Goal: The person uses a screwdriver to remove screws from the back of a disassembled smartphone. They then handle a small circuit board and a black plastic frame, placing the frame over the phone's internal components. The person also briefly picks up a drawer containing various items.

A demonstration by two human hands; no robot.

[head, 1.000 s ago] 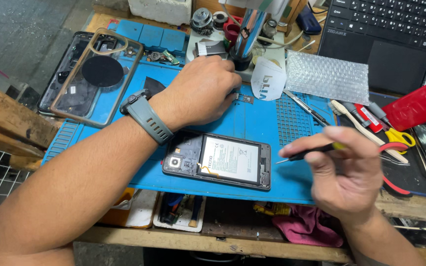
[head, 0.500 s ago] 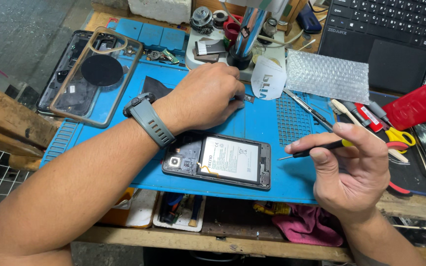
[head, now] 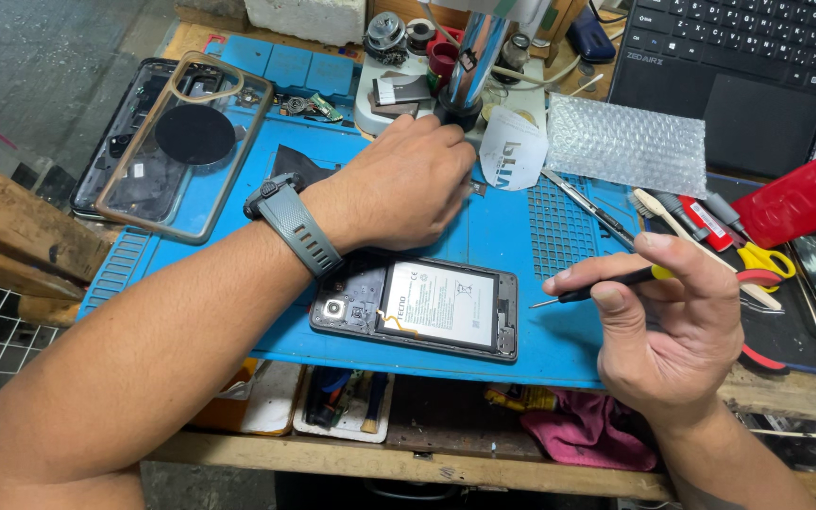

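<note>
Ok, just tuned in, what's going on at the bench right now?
A person is working on an opened smartphone lying back-up, with its battery exposed, on a blue repair mat. The right hand holds a small screwdriver just right of the phone, its tip off the phone. The left hand, with a grey wristwatch, reaches past the phone to the mat's far edge, fingertips by a metal stand.

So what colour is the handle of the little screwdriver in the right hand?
The screwdriver handle is black with a yellow band, pinched in the right hand; the head view shows it.
</note>
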